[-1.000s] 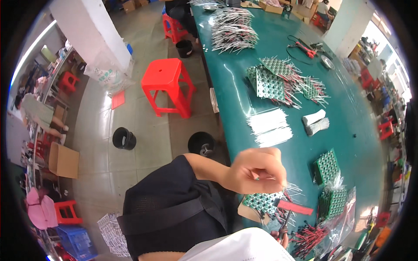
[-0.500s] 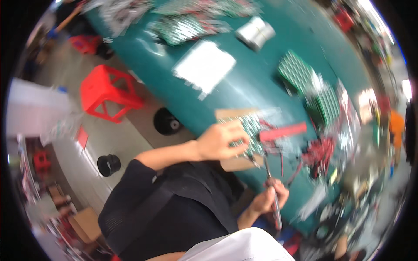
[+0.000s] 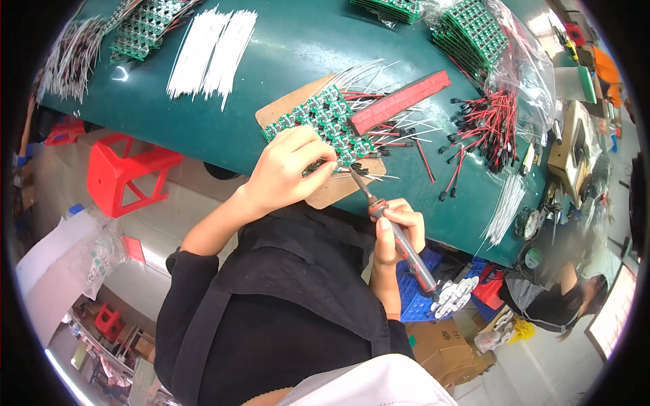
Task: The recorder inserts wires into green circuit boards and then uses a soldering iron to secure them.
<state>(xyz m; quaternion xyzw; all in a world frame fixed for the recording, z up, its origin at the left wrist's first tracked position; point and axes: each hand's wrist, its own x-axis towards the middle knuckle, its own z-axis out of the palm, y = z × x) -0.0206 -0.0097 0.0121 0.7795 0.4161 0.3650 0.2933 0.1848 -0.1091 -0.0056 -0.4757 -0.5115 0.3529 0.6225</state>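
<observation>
Soldering iron (image 3: 399, 240) is gripped closed in the right hand (image 3: 396, 227), tip slanting up-left toward the green circuit boards (image 3: 325, 125). Left hand (image 3: 288, 169) lies nearer, its fingers pinched on the boards' edge, on the desk (image 3: 271, 61).

Circuit boards (image 3: 323, 123) on board (image 3: 336, 191), wires (image 3: 211, 49) left.

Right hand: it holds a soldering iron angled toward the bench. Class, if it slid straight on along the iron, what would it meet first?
Probably the green circuit board panel on the brown board, just beyond the right hand and the soldering iron, near the left hand's fingers; depth is unclear.
</observation>
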